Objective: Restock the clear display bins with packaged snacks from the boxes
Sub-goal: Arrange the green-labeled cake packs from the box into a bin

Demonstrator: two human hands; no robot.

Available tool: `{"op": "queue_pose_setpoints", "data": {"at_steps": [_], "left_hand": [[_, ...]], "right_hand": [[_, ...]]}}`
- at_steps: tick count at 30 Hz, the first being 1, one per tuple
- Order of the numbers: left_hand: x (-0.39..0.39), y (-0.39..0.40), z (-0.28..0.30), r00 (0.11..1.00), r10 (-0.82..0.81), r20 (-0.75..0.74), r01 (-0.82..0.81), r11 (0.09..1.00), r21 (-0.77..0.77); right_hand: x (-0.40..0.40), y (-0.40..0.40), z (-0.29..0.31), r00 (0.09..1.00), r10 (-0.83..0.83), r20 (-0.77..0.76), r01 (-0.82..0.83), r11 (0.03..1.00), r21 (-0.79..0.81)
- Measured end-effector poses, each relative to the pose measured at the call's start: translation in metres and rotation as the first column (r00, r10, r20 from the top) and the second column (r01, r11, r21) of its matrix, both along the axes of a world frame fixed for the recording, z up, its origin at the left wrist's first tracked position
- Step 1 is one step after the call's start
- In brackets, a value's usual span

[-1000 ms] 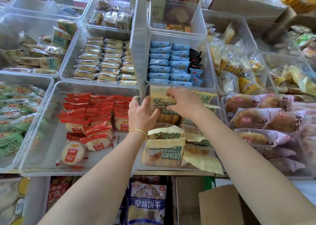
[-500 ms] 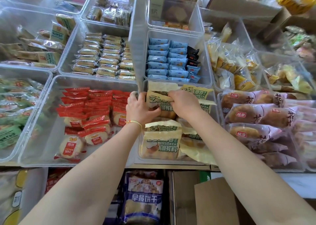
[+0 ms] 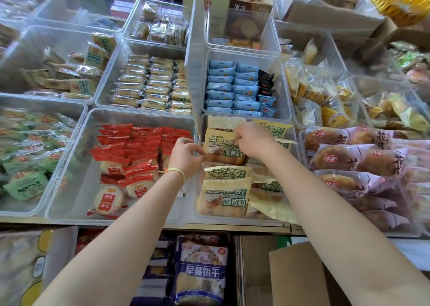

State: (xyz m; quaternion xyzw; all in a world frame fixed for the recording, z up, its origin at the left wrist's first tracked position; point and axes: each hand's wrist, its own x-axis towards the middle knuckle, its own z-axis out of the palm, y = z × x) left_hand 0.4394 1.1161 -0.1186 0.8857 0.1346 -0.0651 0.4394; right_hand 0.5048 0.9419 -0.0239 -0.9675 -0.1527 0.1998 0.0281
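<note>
Standing in a clear bin point(image 3: 200, 128), a yellow-green bread packet point(image 3: 224, 148) is pinched by the left hand point(image 3: 186, 157) and right hand point(image 3: 252, 139).

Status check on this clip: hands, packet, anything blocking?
Left hand and right hand both pinch one yellow bread packet. Packet upright in the clear bin, among others alike. Nothing blocking.
</note>
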Motion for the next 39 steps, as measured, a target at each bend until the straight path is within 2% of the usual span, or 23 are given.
{"op": "queue_pose_setpoints", "data": {"at_steps": [3, 8, 12, 14, 17, 18, 19, 20, 22, 23, 24, 26, 28, 32, 35, 37, 39], "left_hand": [[0.000, 0.002, 0.001, 1.000, -0.014, 0.002, 0.014, 1.000, 0.018], [-0.001, 0.001, -0.003, 0.999, -0.041, -0.009, 0.041, 0.997, 0.058], [-0.001, 0.002, -0.001, 0.999, -0.042, -0.024, 0.043, 0.998, 0.047], [-0.002, 0.001, 0.005, 0.999, -0.028, -0.029, 0.029, 0.999, 0.038], [-0.015, 0.008, 0.022, 0.999, -0.044, -0.004, 0.044, 0.998, 0.044], [-0.022, 0.012, 0.029, 0.996, -0.093, -0.011, 0.093, 0.995, 0.019], [-0.028, 0.015, 0.035, 0.986, -0.161, -0.043, 0.160, 0.987, -0.033], [-0.034, 0.017, 0.039, 0.968, -0.234, -0.090, 0.225, 0.969, -0.101], [-0.044, 0.015, 0.044, 0.937, -0.317, -0.145, 0.288, 0.938, -0.193], [-0.046, 0.012, 0.043, 0.942, -0.305, -0.138, 0.276, 0.941, -0.194], [-0.047, 0.009, 0.043, 0.955, -0.272, -0.122, 0.249, 0.953, -0.174], [-0.047, 0.005, 0.040, 0.969, -0.232, -0.089, 0.224, 0.970, -0.099], [-0.045, 0.001, 0.039, 0.969, -0.226, -0.100, 0.222, 0.974, -0.049], [-0.037, 0.001, 0.039, 0.977, -0.153, -0.147, 0.149, 0.988, -0.039], [-0.039, 0.000, 0.041, 0.985, -0.126, -0.115, 0.127, 0.992, -0.007], [-0.045, -0.003, 0.039, 0.995, -0.065, -0.074, 0.062, 0.997, -0.050], [-0.051, -0.007, 0.037, 0.999, 0.023, -0.048, -0.029, 0.991, -0.131]], "right_hand": [[0.005, 0.001, 0.005, 1.000, 0.013, -0.003, -0.013, 1.000, -0.022], [0.002, 0.008, -0.007, 0.993, 0.119, -0.013, -0.119, 0.973, -0.200], [0.002, 0.007, -0.011, 0.989, 0.139, 0.042, -0.128, 0.972, -0.197], [-0.001, 0.003, -0.012, 0.988, 0.098, 0.118, -0.088, 0.992, -0.089], [-0.018, -0.008, 0.002, 0.952, -0.024, 0.304, -0.056, 0.967, 0.250], [-0.026, -0.012, 0.009, 0.949, -0.065, 0.309, -0.049, 0.936, 0.348], [-0.034, -0.016, 0.016, 0.967, -0.084, 0.239, -0.023, 0.910, 0.414], [-0.042, -0.020, 0.023, 0.992, -0.082, 0.096, 0.031, 0.896, 0.444], [-0.055, -0.024, 0.023, 0.980, -0.045, -0.192, 0.114, 0.922, 0.370], [-0.058, -0.026, 0.019, 0.969, -0.038, -0.246, 0.113, 0.947, 0.301], [-0.059, -0.027, 0.012, 0.972, -0.045, -0.230, 0.098, 0.969, 0.225], [-0.059, -0.027, 0.001, 0.989, -0.062, -0.136, 0.078, 0.991, 0.111], [-0.058, -0.023, -0.005, 0.996, -0.059, -0.064, 0.064, 0.995, 0.082], [-0.057, -0.016, -0.009, 0.997, -0.041, 0.062, 0.032, 0.990, 0.135], [-0.060, -0.023, -0.015, 0.992, -0.120, 0.024, 0.113, 0.972, 0.206], [-0.065, -0.033, -0.015, 0.986, -0.166, -0.004, 0.163, 0.962, 0.217], [-0.074, -0.043, -0.013, 0.978, -0.199, 0.069, 0.175, 0.951, 0.256]]}}
